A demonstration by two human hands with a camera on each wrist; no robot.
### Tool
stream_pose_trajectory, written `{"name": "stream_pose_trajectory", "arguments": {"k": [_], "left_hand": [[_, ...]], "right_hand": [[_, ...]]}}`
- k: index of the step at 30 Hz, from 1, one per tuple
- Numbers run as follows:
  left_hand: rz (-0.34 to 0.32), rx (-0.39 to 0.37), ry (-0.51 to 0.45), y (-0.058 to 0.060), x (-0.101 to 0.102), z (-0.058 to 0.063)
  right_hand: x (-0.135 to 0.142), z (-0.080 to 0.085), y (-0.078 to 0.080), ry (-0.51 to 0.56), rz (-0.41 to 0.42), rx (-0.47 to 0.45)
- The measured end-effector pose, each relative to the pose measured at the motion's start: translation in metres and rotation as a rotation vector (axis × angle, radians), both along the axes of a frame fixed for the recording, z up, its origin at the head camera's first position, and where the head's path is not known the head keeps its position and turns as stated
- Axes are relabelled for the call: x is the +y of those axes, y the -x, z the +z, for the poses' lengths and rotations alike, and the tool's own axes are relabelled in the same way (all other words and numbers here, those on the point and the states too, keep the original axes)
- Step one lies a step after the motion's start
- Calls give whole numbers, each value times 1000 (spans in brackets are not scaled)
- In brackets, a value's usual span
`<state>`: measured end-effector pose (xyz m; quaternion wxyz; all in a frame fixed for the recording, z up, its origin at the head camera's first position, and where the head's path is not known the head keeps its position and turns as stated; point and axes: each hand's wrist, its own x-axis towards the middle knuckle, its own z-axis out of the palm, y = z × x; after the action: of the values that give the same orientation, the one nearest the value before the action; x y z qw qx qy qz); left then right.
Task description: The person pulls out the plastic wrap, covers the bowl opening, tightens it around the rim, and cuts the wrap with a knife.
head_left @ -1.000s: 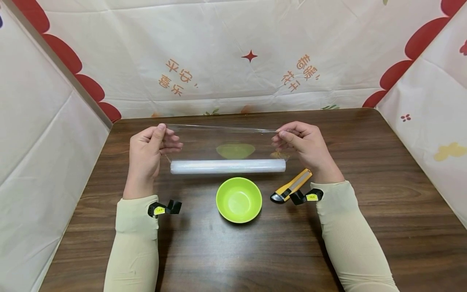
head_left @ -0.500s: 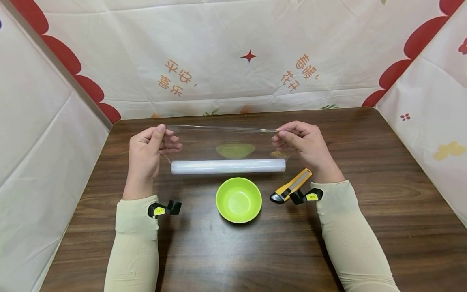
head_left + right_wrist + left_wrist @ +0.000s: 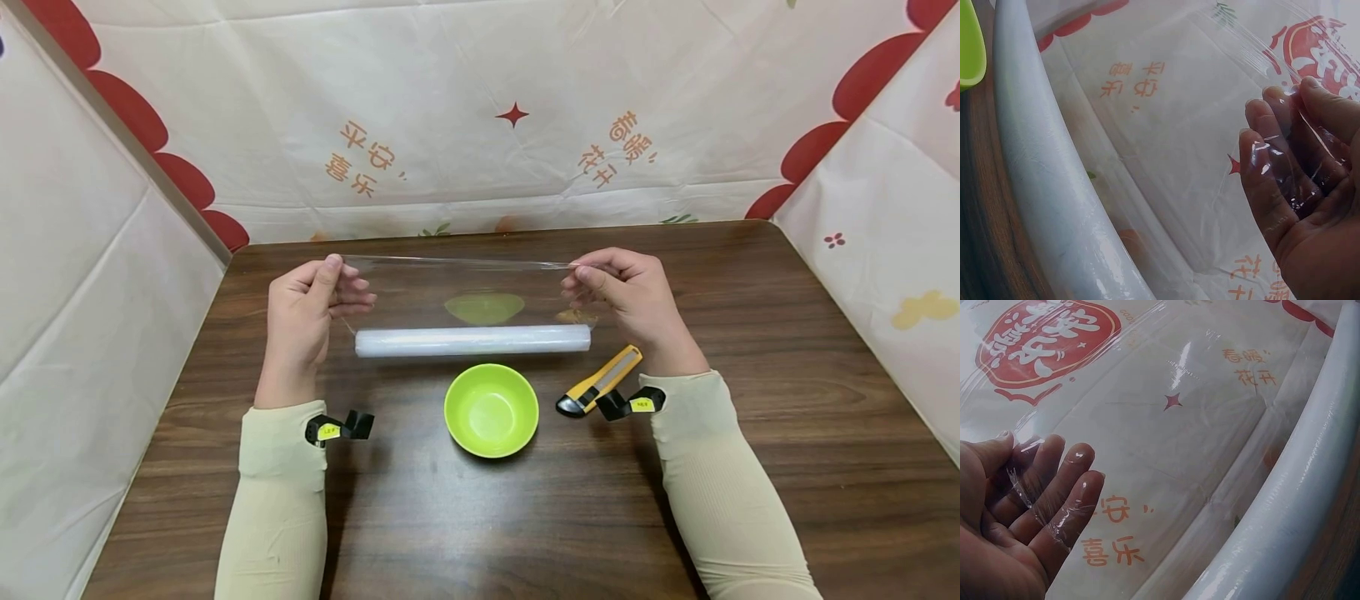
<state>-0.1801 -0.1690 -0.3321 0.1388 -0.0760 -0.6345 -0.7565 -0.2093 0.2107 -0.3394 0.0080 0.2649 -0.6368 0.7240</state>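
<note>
A roll of cling film (image 3: 472, 341) lies crosswise on the table, with a clear sheet of film (image 3: 457, 287) drawn off it and stretched between both hands. My left hand (image 3: 303, 300) pinches the sheet's left corner between thumb and index finger. At the opposite corner, my right hand (image 3: 626, 296) pinches the film the same way. In both wrist views the film drapes over the other fingers (image 3: 1072, 481), and the roll (image 3: 1054, 162) runs beside each hand. A green bowl (image 3: 491, 411) stands just in front of the roll; its reflection shows in the film.
A yellow utility knife (image 3: 600, 383) lies right of the bowl, close to the right wrist and its camera strap. The brown wooden table (image 3: 480, 533) is bordered at the back by a printed white cloth (image 3: 450, 100), with more cloth at both sides.
The roll has shifted very slightly to the right, and the right hand has moved a touch the same way. Both hands keep their pinch on the film; bowl and knife look unmoved.
</note>
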Motion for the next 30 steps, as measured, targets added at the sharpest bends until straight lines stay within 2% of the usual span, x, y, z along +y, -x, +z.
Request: {"name": "stream_pose_trajectory", "arguments": {"k": [30], "left_hand": [[-3, -17, -5, 2, -2, -2]], "right_hand": [[-1, 1, 0, 12, -2, 5]]}}
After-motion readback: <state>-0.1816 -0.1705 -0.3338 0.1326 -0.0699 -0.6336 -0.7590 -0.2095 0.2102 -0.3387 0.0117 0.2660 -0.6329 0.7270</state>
